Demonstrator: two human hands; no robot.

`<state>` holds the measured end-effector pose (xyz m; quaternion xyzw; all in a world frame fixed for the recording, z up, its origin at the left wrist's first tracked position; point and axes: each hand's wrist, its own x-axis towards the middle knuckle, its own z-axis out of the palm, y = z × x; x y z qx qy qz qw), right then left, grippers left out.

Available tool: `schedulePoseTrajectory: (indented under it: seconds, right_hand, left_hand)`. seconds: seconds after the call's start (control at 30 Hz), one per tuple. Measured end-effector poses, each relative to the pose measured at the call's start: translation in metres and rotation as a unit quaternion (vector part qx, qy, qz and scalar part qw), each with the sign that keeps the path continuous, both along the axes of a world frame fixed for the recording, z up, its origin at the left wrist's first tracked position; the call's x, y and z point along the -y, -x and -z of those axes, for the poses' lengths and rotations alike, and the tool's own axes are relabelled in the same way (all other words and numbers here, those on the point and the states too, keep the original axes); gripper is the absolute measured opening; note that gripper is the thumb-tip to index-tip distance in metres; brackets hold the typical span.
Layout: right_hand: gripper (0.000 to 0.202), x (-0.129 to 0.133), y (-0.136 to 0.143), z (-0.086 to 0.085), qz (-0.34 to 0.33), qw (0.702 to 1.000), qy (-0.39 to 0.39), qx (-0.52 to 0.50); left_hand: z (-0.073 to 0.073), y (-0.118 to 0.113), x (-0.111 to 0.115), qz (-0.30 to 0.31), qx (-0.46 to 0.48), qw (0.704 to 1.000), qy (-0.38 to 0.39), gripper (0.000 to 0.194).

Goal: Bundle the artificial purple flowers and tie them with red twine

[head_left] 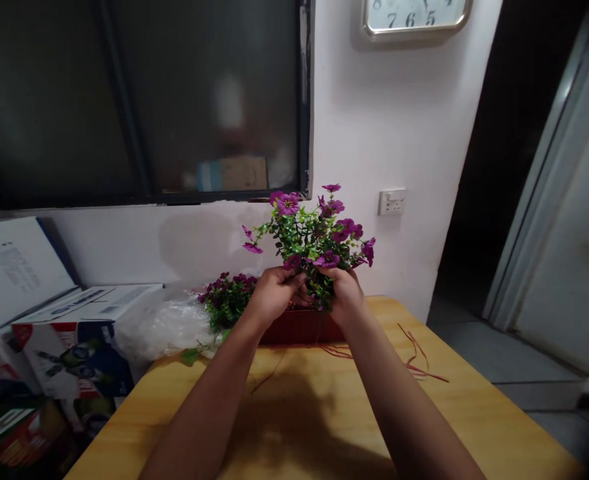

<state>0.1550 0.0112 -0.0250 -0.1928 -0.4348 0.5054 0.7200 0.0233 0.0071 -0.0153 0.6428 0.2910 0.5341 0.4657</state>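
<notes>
A bunch of purple artificial flowers with green leaves (299, 230) stands upright above a dark red planter box (299, 327) on the wooden table. My left hand (274, 293) has its fingers closed on the lower part of the bunch, at the left. On the right side, my right hand (343, 290) is wrapped round the lower leaves and stems. The fingertips of both hands are partly hidden among the foliage. More purple flowers (229, 297) lie beside the planter at the left, next to a clear plastic bag (167, 327).
Red strings (417, 360) lie on the wooden table (294, 413), right of the planter. Printed cardboard boxes (79, 353) are stacked at the left. Behind the table is a white wall (359, 133) with a socket (391, 202) and a clock (414, 15). A dark doorway is at the right.
</notes>
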Motion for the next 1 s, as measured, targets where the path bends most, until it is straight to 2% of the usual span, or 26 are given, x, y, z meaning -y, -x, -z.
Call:
schedulePoseTrajectory:
  seconds: [0.23,0.4,0.6,0.83,1.0]
  right_hand:
    - [0.018,0.000,-0.003,-0.002,-0.022,0.998,0.057,-0.023]
    - [0.012,0.008,-0.001,-0.007,-0.050,0.996,0.074,-0.022]
    - [0.014,0.018,0.001,-0.013,-0.059,0.995,0.078,-0.017]
    - [0.028,0.023,-0.006,-0.016,-0.013,0.998,0.053,-0.002]
    - [0.032,0.026,-0.010,-0.017,-0.043,0.998,0.047,0.024]
  left_hand:
    - [-0.002,-0.002,0.004,0.018,0.008,1.000,0.009,0.035]
    - [-0.005,0.001,0.008,0.034,0.014,0.999,0.025,0.041]
    - [-0.007,0.008,0.007,0.044,0.007,0.998,0.036,0.043]
    - [-0.003,0.009,0.002,0.030,0.012,0.999,0.031,0.043]
    - [-0.006,0.011,0.001,0.002,0.023,0.999,0.024,0.041]
